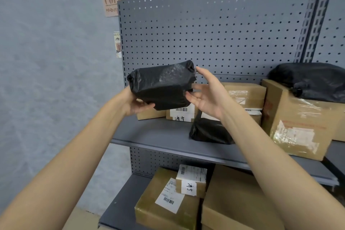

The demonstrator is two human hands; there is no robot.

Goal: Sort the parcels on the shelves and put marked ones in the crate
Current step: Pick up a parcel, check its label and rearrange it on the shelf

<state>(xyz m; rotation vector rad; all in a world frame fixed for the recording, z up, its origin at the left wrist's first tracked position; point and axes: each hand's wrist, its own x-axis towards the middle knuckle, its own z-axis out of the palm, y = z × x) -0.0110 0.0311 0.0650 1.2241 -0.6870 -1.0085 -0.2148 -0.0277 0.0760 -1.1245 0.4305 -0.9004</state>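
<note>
- Two bare hands lift a black plastic-wrapped parcel (pixel 162 85) in front of the upper shelf (pixel 164 136) of a grey pegboard rack, clear of everything that stands on that shelf.
- The left hand (pixel 135 105) grips the parcel's lower left corner from beneath, fingers curled under it; the right hand (pixel 205 93) is spread, fingers straight, with fingertips just touching or just beside the parcel's right end.
- On the upper shelf behind the parcel sit brown cartons, one, the labelled carton (pixel 182 113), bearing a barcode and handwritten characters; a second black bag (pixel 211 130) lies at the shelf's front, and a big taped carton (pixel 296 121) stands at its right end.
- Below the upper shelf, more cartons carry labels, including a small marked box (pixel 191 180).
- No crate is in view.
- No mark shows on the faces of the held parcel turned to the camera. The step in hand looks like inspection: it is best done by bracing the slippery wrap with both hands and rotating it slowly until every face has been checked.
</note>
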